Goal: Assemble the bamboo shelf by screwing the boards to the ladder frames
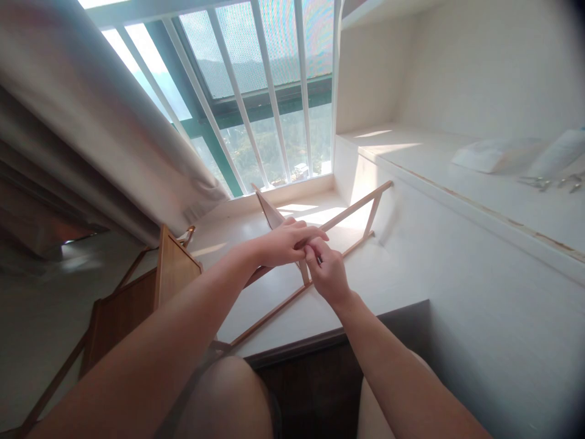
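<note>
A light wooden ladder-like frame [361, 210] lies across a white window-side ledge [274, 305]. My left hand [286, 242] lies over its upper rail, fingers curled round it. Just below and touching, my right hand [325, 272] is pinched at a short cross rung of the frame; what its fingertips hold is too small to make out. A thin wooden panel [269, 210] stands up behind my left hand.
A barred window [260, 91] is ahead and a grey curtain [82, 122] hangs at the left. Wooden furniture parts [169, 274] stand by the ledge's left end. A higher white shelf [457, 183] at the right holds white pouches [496, 155] and metal clips [555, 182]. My knees are at the bottom.
</note>
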### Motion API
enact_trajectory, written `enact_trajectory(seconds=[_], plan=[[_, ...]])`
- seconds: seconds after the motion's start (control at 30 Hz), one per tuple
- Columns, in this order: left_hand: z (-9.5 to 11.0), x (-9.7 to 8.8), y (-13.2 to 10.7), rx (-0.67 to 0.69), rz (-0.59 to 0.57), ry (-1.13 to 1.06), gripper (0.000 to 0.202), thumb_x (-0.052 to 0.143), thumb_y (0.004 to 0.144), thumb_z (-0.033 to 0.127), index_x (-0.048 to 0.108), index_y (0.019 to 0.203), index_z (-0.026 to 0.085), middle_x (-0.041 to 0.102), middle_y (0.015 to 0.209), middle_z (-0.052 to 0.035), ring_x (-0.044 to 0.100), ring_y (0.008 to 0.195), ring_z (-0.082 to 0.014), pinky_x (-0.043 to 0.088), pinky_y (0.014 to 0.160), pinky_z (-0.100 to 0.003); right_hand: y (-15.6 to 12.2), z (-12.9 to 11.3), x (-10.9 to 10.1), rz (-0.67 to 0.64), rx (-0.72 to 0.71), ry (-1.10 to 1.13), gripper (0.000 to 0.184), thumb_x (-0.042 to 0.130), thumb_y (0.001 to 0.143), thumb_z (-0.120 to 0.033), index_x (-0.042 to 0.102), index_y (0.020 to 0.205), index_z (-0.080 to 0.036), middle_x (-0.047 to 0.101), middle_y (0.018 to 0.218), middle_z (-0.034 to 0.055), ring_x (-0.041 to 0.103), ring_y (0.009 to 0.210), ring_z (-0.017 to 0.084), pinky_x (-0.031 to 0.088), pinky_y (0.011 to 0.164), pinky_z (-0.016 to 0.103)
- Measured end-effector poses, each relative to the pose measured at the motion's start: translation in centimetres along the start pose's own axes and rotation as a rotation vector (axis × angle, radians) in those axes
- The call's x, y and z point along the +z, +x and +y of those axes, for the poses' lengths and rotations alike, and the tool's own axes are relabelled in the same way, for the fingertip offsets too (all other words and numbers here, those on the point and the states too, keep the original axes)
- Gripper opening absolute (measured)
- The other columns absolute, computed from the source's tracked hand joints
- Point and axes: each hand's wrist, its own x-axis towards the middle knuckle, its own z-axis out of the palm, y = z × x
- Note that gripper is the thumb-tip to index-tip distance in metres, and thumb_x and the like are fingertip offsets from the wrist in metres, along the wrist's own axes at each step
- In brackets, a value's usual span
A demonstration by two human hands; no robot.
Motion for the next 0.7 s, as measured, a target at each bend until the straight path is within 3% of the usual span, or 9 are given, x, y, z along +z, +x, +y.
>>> enact_trajectory(seconds=[0.17,0.3,0.43,0.57,0.7], plan=[[-0.03,0.06,-0.05,-0.015,0.004,-0.004,0.046,0.052,0.089,0.023,0.057,0.133,0.033,0.058,0.1,-0.004,0.044,0.101,-0.0243,0.036,0.099,-0.04,0.21,-0.08,-0.05,0.007,0.058,0.035,0.035,0.042,0.099,-0.035,0.048,0.067,-0.022,0.047,0.053,-0.003,0.042,0.05,0.013,0.032,0.053,0.028],[0.3,-0.13,-0.08,-0.008,0.008,-0.012,0.044,0.052,0.088,0.023,0.058,0.131,0.031,0.058,0.096,-0.0035,0.046,0.097,-0.0236,0.037,0.097,-0.04,0.07,-0.23,-0.39,0.007,0.073,0.072,0.023,0.047,0.098,-0.037,0.058,0.086,-0.021,0.055,0.061,-0.0024,0.047,0.054,0.014,0.037,0.055,0.028],[0.49,-0.37,-0.07,0.033,-0.006,-0.016,0.048,0.05,0.083,0.018,0.058,0.129,0.029,0.058,0.096,-0.0025,0.047,0.095,-0.0229,0.036,0.097,-0.039,-0.16,-0.18,-0.55,-0.006,0.036,0.073,0.012,0.054,0.094,-0.034,0.057,0.097,-0.022,0.045,0.059,-0.0068,0.042,0.051,0.012,0.036,0.055,0.026],[0.34,-0.41,-0.12,0.022,-0.024,-0.01,0.054,0.049,0.081,0.016,0.055,0.133,0.031,0.058,0.098,-0.0024,0.046,0.1,-0.0244,0.035,0.1,-0.041,-0.17,0.05,-0.35,0.001,-0.009,0.014,0.012,0.054,0.094,-0.033,0.059,0.091,-0.022,0.044,0.059,-0.0066,0.041,0.052,0.011,0.036,0.055,0.025],[0.01,-0.4,-0.23,-0.033,-0.046,-0.045,0.054,0.046,0.085,0.022,0.054,0.137,0.035,0.056,0.106,-0.0031,0.043,0.109,-0.0263,0.034,0.103,-0.043,-0.04,0.03,-0.14,0.026,-0.015,-0.024,0.026,0.052,0.097,-0.036,0.058,0.077,-0.021,0.045,0.059,-0.0047,0.04,0.054,0.012,0.034,0.056,0.026]])
